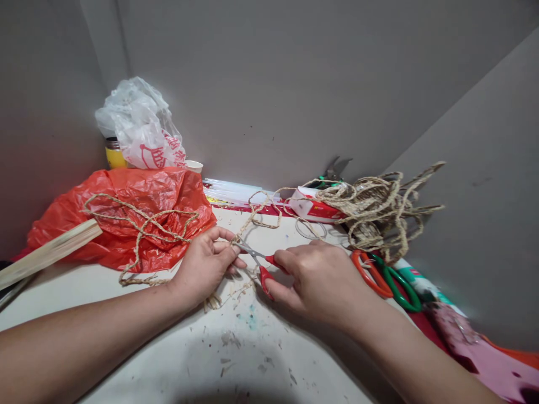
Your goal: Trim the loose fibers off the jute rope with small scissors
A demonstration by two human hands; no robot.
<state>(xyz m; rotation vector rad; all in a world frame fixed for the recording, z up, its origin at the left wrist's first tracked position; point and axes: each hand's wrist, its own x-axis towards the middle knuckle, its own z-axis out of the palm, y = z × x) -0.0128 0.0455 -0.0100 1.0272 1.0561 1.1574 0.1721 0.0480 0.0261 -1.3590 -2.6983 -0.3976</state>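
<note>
My left hand pinches a strand of jute twine just above the white table top. My right hand grips small red-handled scissors, whose blades point left and meet the twine at my left fingertips. The twine runs back over the table toward a tangled pile of the same rope at the right. Another loop of twine lies across a red plastic bag on the left. Short twine scraps lie under my hands.
A white plastic bag and a yellow jar stand at the back left, with a paper cup beside them. A wooden stick lies at the left. Orange-and-green scissors, pliers, a red-white box and pink plastic crowd the right. Grey walls enclose the corner.
</note>
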